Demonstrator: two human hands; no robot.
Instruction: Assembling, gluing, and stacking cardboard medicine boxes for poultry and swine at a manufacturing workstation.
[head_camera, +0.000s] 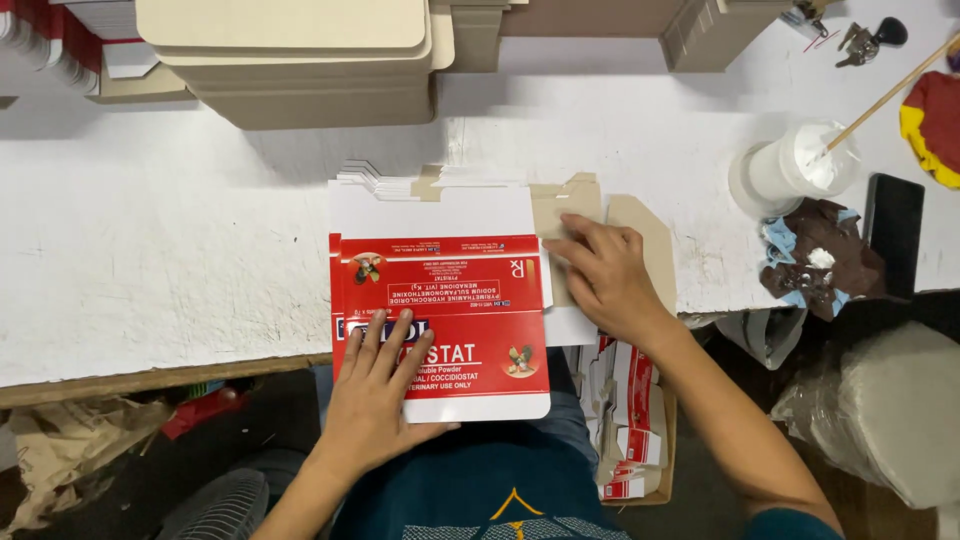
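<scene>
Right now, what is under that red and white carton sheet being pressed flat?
Under the red and white carton sheet lies a stack of similar flat sheets, edges fanning out behind. The left hand covers part; the count stays hidden.

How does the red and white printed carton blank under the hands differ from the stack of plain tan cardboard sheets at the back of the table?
The red and white printed carton blank is a single glossy sheet; the stack of plain tan cardboard sheets is thick, unprinted and matte. The blank overhangs the table's near edge; the stack sits at the far edge. Both lie flat.
</scene>
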